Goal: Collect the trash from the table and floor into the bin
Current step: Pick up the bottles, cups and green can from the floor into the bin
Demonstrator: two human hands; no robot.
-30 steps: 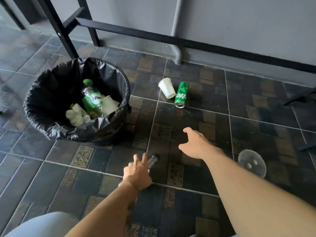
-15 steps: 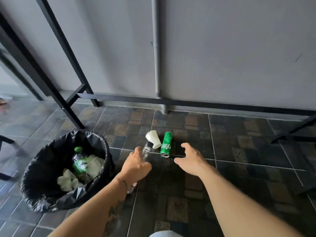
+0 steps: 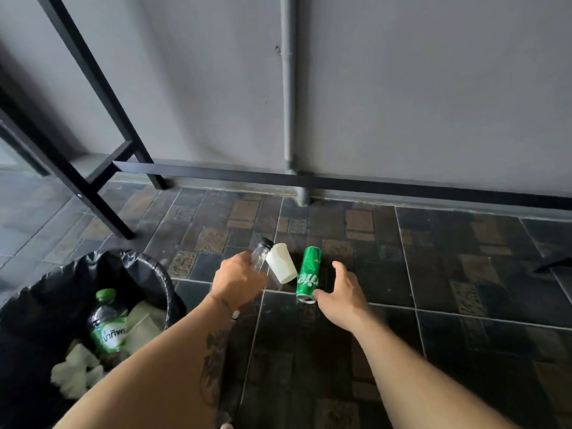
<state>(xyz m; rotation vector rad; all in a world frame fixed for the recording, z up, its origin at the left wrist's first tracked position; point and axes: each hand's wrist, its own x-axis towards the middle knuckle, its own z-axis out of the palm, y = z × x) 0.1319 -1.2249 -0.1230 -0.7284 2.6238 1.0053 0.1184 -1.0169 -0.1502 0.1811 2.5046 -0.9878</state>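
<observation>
My left hand [image 3: 238,281] is shut on a clear plastic bottle [image 3: 259,255] with a black cap, held above the floor. A white paper cup [image 3: 281,266] lies on its side on the tiles just right of the bottle. Beside it lies a green soda can [image 3: 308,274]. My right hand [image 3: 342,292] is open with fingers spread, right next to the can's near end. The black-lined bin [image 3: 151,267] stands at the lower left and holds a green-labelled bottle [image 3: 108,326] and white crumpled paper [image 3: 74,371].
Black metal table legs [image 3: 93,97] and a low crossbar [image 3: 340,182] run along the grey wall. A grey pipe [image 3: 288,88] comes down the wall behind the cup. Dark patterned floor tiles stretch to the right.
My left hand lifted the clear bottle off the floor. My right hand moved forward to the green can. The view tilted up, so the clear lid on the floor dropped out of sight.
</observation>
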